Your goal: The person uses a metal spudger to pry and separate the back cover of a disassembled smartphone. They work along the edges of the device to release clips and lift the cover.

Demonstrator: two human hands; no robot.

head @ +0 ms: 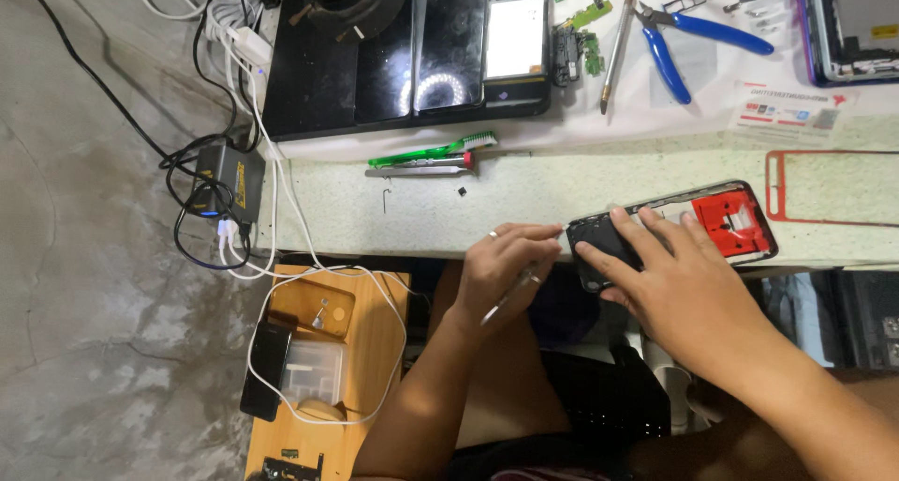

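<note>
An opened phone frame (740,221) with a red inner panel lies at the near edge of the pale workbench (421,209). My right hand (684,284) lies flat on its dark left end, fingers spread and pressing down. My left hand (501,270) is closed around a thin metal tool (510,298), with its fingertips right at the phone's left edge. A ring shows on one finger of the left hand.
A green toothbrush (435,150) and a metal tool (417,169) lie further back. Blue pliers (679,41), small circuit boards (576,41), dark phone screens (449,41) and a red frame outline (829,153) sit behind. A wooden stool (323,369) with cables stands lower left.
</note>
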